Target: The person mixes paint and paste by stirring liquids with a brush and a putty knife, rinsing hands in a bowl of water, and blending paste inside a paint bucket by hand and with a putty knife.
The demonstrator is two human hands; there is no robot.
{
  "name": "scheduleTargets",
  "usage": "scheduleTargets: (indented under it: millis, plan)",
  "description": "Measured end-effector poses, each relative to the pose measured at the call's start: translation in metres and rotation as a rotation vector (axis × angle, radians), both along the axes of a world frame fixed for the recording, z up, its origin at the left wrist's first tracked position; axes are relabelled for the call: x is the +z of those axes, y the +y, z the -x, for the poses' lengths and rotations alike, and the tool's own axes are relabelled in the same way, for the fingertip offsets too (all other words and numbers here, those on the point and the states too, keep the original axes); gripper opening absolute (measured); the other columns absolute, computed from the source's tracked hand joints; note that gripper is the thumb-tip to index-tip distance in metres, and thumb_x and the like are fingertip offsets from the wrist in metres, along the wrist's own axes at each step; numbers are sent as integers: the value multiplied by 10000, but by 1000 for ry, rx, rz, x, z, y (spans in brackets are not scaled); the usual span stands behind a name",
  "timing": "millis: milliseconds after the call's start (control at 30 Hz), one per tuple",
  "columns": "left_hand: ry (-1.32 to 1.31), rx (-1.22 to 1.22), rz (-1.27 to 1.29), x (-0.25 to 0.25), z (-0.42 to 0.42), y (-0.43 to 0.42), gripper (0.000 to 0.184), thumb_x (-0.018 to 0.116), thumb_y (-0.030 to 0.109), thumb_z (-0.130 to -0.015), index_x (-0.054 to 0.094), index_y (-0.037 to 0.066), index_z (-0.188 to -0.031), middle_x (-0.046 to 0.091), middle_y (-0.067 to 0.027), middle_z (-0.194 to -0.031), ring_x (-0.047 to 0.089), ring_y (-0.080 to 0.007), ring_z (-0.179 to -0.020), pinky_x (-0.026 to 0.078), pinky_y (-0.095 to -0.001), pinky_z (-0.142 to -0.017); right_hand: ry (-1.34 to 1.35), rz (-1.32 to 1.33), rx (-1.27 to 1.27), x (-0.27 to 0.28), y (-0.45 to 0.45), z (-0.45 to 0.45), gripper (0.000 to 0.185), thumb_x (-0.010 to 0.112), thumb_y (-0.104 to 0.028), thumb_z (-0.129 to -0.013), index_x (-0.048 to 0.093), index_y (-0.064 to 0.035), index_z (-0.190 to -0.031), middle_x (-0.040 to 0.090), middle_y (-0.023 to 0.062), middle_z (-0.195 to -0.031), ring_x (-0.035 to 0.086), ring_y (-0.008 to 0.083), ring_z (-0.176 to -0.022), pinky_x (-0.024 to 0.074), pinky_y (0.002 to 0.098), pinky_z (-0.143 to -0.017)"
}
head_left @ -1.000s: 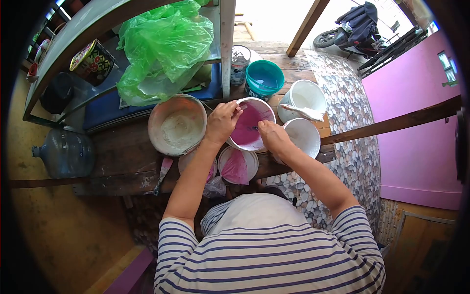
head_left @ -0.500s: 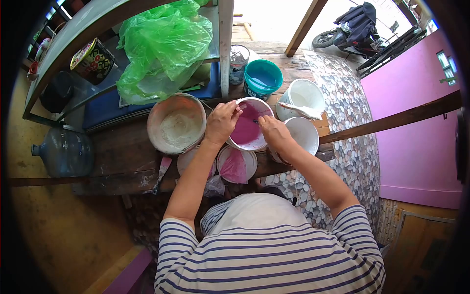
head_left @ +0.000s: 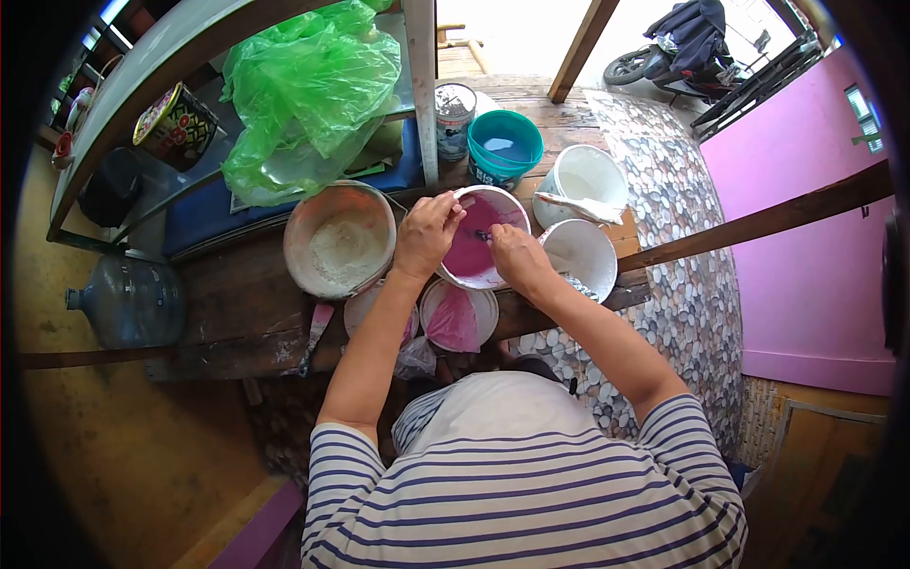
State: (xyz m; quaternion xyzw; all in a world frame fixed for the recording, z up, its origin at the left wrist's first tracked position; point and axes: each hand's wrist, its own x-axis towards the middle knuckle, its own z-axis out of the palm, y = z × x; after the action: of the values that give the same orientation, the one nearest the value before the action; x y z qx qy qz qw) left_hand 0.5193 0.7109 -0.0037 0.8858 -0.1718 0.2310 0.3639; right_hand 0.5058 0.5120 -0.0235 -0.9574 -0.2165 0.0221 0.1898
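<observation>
A white bucket (head_left: 467, 254) with pink liquid inside stands on the wooden bench. My left hand (head_left: 429, 232) is closed on its left rim. Over the bucket's right side, my right hand (head_left: 518, 256) has its fingers closed round a small dark tool (head_left: 484, 235), whose lower part is hidden in the pink liquid. A round tub holding a pink plastic bag (head_left: 453, 321) sits just below the bucket. To the left is a wide basin (head_left: 339, 241) with pale powder or paste. A white container (head_left: 579, 258) is beside my right hand.
A teal bucket (head_left: 505, 147), a paint can (head_left: 455, 119) and a white bucket with a brush (head_left: 586, 205) across it stand behind. Green plastic bags (head_left: 308, 90) hang at the upper left. A water bottle (head_left: 126, 299) lies left; a wooden beam (head_left: 758, 228) crosses on the right.
My right hand has shifted left and slightly down with the dark tool, nearer the bucket's middle. My left hand stays at the rim. The view has moved slightly.
</observation>
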Motion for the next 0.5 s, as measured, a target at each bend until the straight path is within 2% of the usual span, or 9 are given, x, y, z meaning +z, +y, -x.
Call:
scheduleTargets:
  millis: [133,233,300,400,500]
  plan:
    - [32,-19,-3,4,2,0,220,718,163,-861,649,28,-1021,683,-80,-969,637,-283,-889,522,-402,-811,-48,79,-54,-10,-11,-7,138,525,-68,-908,598,21,-985,674,241,-939,690,393,-866,559,476,-752]
    - [-6,-16,-16,3,1,1,234,718,160,-862,656,24,-1043,685,-81,-983,638,-282,-899,524,-398,-816,58,119,-13,-10,-11,2,154,535,-81,-901,596,28,-991,676,248,-952,690,403,-866,555,487,-763]
    - [18,-13,-24,1,0,0,247,718,164,-864,662,22,-1058,687,-84,-1001,639,-282,-908,525,-397,-821,176,55,-4,-4,-2,11,162,546,-99,-900,592,36,-978,676,256,-958,684,419,-890,545,502,-794]
    - [6,-16,-22,-1,-1,1,253,720,170,-863,664,18,-1059,686,-86,-1008,639,-284,-907,526,-395,-822,171,-45,-16,0,7,13,198,589,-168,-926,586,28,-960,669,251,-922,655,446,-899,517,519,-802]
    - [7,-19,-26,-4,-2,3,260,718,174,-867,664,16,-1066,685,-89,-1011,639,-283,-906,526,-393,-823,127,-171,-8,1,10,10,189,595,-162,-920,580,23,-954,665,254,-942,648,453,-911,514,521,-808]
